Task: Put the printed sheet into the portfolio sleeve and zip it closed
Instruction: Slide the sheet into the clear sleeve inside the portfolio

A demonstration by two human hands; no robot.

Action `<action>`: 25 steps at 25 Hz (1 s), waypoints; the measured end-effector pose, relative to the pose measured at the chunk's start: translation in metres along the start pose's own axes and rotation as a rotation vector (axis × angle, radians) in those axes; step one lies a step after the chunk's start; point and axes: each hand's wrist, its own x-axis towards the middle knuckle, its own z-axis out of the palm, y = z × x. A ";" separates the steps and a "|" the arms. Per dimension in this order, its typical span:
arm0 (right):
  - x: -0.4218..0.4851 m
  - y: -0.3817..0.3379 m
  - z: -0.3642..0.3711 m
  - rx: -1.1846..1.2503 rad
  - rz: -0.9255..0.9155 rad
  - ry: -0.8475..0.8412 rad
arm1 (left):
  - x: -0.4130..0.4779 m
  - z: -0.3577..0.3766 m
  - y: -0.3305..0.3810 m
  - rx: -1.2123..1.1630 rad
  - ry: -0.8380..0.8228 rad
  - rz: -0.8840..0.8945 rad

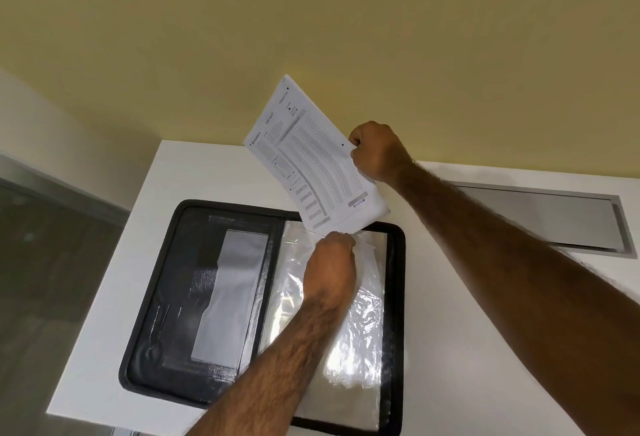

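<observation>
one sheet, printed, is held above the portfolio. one portfolio lies open on the one white table. on the portfolio: one clear sleeve, one grey pocket. two hands: left on the portfolio, right above it. one metal hatch, right of the portfolio.

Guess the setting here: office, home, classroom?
Probably an office or study room, though it's hard to be sure: a plain white desk with a metal cable-tray flap set into it, a bare yellow wall, and a zip portfolio lying open.
</observation>
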 end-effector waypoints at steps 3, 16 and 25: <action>-0.003 0.007 0.013 0.169 0.052 0.025 | 0.003 0.000 0.007 -0.034 -0.001 0.021; -0.026 0.031 0.044 0.409 0.161 0.154 | -0.010 0.011 0.061 -0.004 0.151 -0.040; -0.031 0.055 0.055 0.441 0.269 0.114 | 0.021 0.002 0.072 0.055 0.104 -0.014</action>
